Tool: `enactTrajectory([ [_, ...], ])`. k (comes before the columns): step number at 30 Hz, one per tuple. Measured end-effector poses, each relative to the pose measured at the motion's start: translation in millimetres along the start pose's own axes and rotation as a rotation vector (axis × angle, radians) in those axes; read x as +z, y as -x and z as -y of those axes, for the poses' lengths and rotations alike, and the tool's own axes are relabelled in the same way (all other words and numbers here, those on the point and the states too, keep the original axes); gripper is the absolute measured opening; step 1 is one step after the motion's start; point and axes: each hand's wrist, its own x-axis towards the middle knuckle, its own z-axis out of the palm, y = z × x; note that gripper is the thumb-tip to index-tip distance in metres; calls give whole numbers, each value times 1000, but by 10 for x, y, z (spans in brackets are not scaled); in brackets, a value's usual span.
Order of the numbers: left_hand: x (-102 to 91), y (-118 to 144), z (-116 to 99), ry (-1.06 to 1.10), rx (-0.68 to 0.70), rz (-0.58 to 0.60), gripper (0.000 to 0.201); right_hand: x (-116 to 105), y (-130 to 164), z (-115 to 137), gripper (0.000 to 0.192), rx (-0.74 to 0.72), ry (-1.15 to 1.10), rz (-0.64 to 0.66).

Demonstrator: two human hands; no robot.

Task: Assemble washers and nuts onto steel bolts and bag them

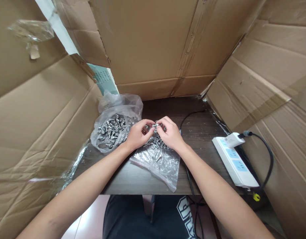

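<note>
Cardboard walled the left side, with a scrap of clear tape stuck high on it. Beside it, on the dark desk, an open plastic bag lay slumped, full of metal bolts and nuts. The left hand hovered just right of that bag, its grip pinched shut on one end of a small bolt. The right hand met it there, fingertips clamped on the bolt's other end, so the piece sat between both hands above a flat clear bag scattered with more hardware. A black cable trailed across the desk behind. Farther right, a white power strip rested near the edge, a white plug seated in it.
</note>
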Motion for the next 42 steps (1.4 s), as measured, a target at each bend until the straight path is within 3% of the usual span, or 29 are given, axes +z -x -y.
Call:
enactTrajectory([
  [17, -1, -12, 0, 8, 36, 11, 20, 22, 9, -15, 14, -6, -13, 17],
  [42, 10, 4, -9, -12, -73, 30, 20, 3, -1, 20, 12, 30, 29, 5],
])
